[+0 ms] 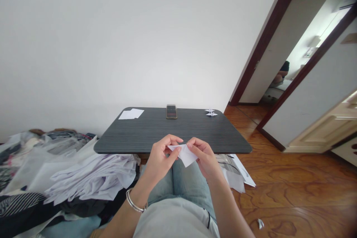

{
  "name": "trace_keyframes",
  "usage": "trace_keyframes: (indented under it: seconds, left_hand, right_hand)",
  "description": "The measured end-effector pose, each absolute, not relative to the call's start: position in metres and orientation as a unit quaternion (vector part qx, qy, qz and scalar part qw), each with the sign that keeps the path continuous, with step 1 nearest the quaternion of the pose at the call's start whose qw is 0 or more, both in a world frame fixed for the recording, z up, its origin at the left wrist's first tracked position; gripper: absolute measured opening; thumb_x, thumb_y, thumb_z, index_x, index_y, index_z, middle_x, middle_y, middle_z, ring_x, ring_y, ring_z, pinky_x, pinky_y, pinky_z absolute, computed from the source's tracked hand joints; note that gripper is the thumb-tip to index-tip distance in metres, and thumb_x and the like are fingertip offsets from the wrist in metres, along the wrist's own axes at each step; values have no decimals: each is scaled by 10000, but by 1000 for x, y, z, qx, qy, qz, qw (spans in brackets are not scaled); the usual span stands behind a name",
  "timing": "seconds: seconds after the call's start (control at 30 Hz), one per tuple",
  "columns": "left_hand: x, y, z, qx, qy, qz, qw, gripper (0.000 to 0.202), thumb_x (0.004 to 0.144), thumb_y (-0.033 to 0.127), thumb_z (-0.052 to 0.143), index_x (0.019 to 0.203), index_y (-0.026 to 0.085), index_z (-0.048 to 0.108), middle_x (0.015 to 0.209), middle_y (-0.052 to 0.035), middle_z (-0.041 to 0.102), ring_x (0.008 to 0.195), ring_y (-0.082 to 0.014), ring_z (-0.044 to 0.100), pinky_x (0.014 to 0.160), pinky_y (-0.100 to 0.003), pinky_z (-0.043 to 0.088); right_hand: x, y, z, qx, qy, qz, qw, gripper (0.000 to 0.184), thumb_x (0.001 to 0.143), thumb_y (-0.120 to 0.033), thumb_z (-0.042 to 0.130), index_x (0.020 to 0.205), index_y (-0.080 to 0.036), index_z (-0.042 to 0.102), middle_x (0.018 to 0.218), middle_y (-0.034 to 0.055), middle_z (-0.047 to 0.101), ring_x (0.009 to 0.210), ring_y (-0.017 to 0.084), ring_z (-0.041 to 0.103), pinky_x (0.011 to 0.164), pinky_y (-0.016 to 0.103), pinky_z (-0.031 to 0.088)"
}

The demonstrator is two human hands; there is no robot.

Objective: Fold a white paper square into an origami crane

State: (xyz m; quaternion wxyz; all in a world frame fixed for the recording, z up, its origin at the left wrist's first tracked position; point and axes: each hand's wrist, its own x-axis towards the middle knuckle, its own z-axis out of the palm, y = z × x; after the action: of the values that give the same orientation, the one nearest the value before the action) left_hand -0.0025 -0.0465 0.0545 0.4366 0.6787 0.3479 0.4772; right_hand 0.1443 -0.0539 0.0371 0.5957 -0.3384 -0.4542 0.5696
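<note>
A small folded piece of white paper [186,157] is held up just off the near edge of the dark table, above my lap. My left hand [164,152] pinches its left side between thumb and fingers; a silver bangle circles that wrist. On the paper's upper right, my right hand [203,154] grips it with thumb and forefinger. The paper's lower corner points down between the hands. Fingers cover parts of both its sides.
On the dark table [145,130] lie white paper sheets [131,114] at back left, a phone [171,111] on a stand, and folded paper cranes [211,113] at back right. Clothes [92,178] are heaped to the left. A paper scrap [260,224] lies on the wooden floor.
</note>
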Motion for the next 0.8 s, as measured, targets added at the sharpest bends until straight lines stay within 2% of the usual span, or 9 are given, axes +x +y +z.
trace_keyframes:
  seconds: [0.47,0.8]
  left_hand:
    - [-1,-43,51,671,333,480,457,145,792,236,565,909,149,573,661,30,490,573,-91,538,543,-192,472]
    - [3,-42,49,644,333,475,499,158,778,254,576,893,146,571,645,32,487,571,-95,521,530,-194,455]
  right_hand:
    - [141,-54,29,-362,-469,513,621,280,696,-377,672,598,-156,533,490,-43,488,421,66,361,427,191,268]
    - [134,-59,31,-415,-496,417,639,270,756,-367,603,613,-162,503,497,-53,444,428,67,341,416,190,257]
